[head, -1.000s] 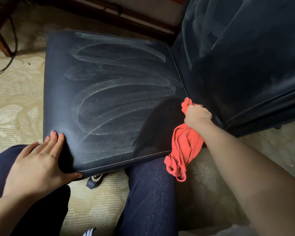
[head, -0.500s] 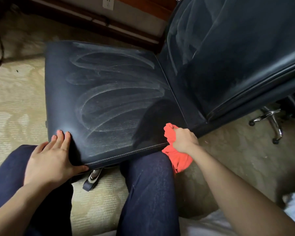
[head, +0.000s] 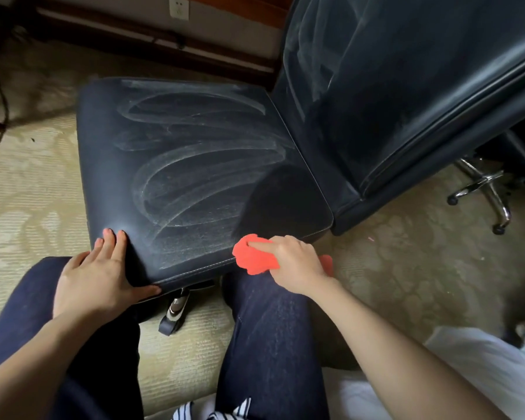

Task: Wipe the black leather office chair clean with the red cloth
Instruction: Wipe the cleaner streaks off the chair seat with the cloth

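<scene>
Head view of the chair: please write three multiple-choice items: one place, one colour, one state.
1. Where is the cloth?
A. on the backrest
B. on the carpet
C. at the near edge of the seat

2. What colour is the cloth?
A. red
B. white
C. blue

3. How is the left hand?
A. holding the cloth
B. flat on the seat corner
C. lifted in the air

Key: 1 C, the right hand holds it bunched there; 2 A, it is bright red; 3 B, it lies flat on the leather.
</scene>
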`<action>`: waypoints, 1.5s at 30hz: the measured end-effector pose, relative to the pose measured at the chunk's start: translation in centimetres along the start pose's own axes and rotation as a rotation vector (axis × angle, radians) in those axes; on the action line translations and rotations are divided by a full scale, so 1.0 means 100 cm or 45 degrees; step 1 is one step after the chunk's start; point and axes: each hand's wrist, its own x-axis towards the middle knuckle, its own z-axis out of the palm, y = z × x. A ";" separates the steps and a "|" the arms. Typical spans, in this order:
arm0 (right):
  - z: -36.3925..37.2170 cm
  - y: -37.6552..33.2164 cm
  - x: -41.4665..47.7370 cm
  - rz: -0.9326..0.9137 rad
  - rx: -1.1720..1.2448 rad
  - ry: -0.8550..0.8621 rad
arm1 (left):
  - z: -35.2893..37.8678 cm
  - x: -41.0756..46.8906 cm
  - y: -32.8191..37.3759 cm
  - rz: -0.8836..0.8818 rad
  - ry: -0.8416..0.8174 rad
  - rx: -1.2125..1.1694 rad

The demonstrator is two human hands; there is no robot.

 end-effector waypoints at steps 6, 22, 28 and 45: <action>0.017 0.052 -0.007 1.183 0.969 0.765 | -0.003 0.000 0.001 -0.002 -0.001 -0.001; 0.023 0.059 0.020 1.024 0.324 -0.146 | 0.006 0.009 -0.004 0.043 -0.015 0.042; 0.023 0.024 0.007 0.579 -0.062 -0.242 | 0.000 0.004 0.001 0.026 0.000 -0.008; 0.044 -0.038 0.009 -0.341 -0.158 0.004 | -0.007 -0.002 0.009 -0.007 -0.010 -0.011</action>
